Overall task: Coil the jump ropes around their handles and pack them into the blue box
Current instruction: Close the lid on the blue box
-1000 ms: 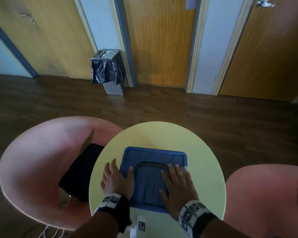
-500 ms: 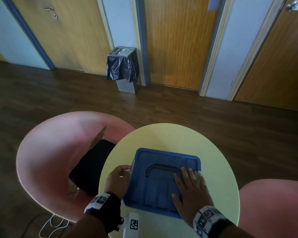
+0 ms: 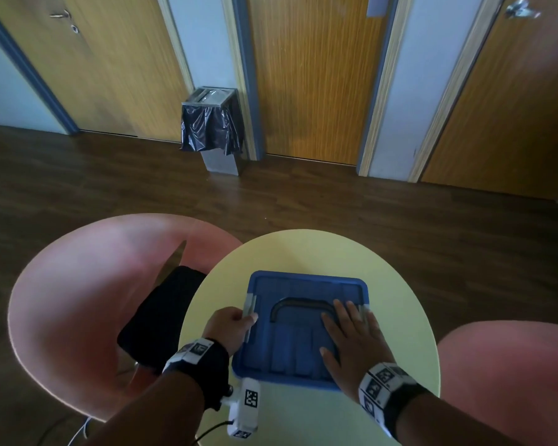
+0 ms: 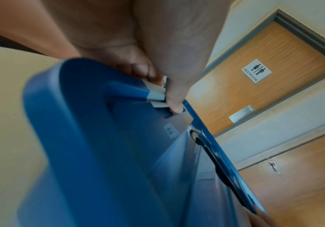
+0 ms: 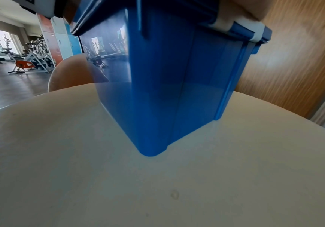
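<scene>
The blue box (image 3: pixel 290 346) stands on the round yellow table (image 3: pixel 397 304) with its blue lid on; a dark carry handle (image 3: pixel 298 304) lies flat in the lid. My left hand (image 3: pixel 231 326) grips the grey latch (image 3: pixel 249 305) on the box's left side; in the left wrist view the fingers (image 4: pixel 174 98) curl round that latch (image 4: pixel 155 96). My right hand (image 3: pixel 351 339) lies flat on the right half of the lid, fingers straight. The right wrist view shows the box's blue wall (image 5: pixel 167 76) and its right latch (image 5: pixel 233 23). No jump rope is visible.
Pink round chairs stand left (image 3: pixel 78 300) and right (image 3: pixel 509 375) of the table; the left one holds a black bag (image 3: pixel 165 313). A bin with a black liner (image 3: pixel 211 130) stands by the wooden doors beyond dark floor. White cable hangs near my left wrist.
My left hand has slid off the lid to the box's left side and curled round the latch. My right hand has stayed flat on the lid.
</scene>
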{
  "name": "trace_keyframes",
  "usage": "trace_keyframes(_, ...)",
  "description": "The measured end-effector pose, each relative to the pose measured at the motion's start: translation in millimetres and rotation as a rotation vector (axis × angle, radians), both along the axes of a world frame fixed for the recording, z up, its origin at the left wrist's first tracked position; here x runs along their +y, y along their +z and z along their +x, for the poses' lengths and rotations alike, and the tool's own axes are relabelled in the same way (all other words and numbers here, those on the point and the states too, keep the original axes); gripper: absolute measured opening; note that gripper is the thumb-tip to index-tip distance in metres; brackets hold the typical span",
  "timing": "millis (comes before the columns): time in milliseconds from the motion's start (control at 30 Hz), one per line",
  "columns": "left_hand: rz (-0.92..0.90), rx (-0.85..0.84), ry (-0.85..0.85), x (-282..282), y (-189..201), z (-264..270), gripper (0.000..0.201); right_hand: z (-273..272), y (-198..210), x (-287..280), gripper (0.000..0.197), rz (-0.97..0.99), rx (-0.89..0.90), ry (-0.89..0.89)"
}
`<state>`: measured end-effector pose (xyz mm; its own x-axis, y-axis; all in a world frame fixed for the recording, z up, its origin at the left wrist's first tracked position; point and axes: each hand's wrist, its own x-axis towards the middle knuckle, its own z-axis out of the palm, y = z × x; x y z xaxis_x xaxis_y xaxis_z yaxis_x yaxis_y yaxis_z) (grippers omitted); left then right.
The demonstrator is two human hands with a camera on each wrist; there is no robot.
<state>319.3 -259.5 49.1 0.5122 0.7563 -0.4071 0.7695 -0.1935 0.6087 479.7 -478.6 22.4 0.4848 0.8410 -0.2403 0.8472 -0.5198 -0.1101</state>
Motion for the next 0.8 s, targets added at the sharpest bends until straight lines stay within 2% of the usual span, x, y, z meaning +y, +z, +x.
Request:
trace_keyframes(167, 0.048, 0.064, -0.047, 1, 2, 7, 0.036, 2, 0, 4, 0.065, -0.052, 0.005, -0.001)
trace_keyframes(267, 0.066, 0.100, -0.156, -8, 5, -2, 0.031, 0, 6, -2, 0.080, 0.033, -0.038, 0.006)
trace_keyframes(367, 0.253, 0.059, -0.286, -25, 7, -36, 0.057, -13, 9, -34, 0.088, 0.126, 0.096, -0.015)
trace_keyframes(433, 0.351, 0.003, -0.431, -37, 7, -65, 0.060, -30, 0, -67, 0.084, 0.218, 0.028, -0.002)
trace_keyframes(467, 0.369, -0.007, -0.501, -41, 4, -80, 0.061, -38, -7, -83, 0.080, 0.203, 0.041, -0.033)
trace_keyframes(533, 0.407, 0.064, -0.634, -50, -4, -106, 0.071, -50, -20, -106, 0.069, 0.169, 0.053, -0.064)
trace_keyframes(600, 0.352, 0.128, -0.708, -55, -9, -121, 0.085, -53, -30, -110, 0.057, 0.090, -0.016, -0.016)
trace_keyframes(667, 0.285, 0.164, -0.702, -65, -10, -122, 0.098, -49, -33, -111, 0.056, 0.041, -0.040, 0.007)
trace_keyframes(733, 0.315, 0.143, -0.689, -66, -15, -122, 0.103, -50, -31, -109, 0.077, -0.035, -0.008, -0.044)
trace_keyframes(800, 0.358, 0.174, -0.703, -65, -29, -122, 0.099, -53, -30, -101, 0.113, -0.051, -0.023, -0.087)
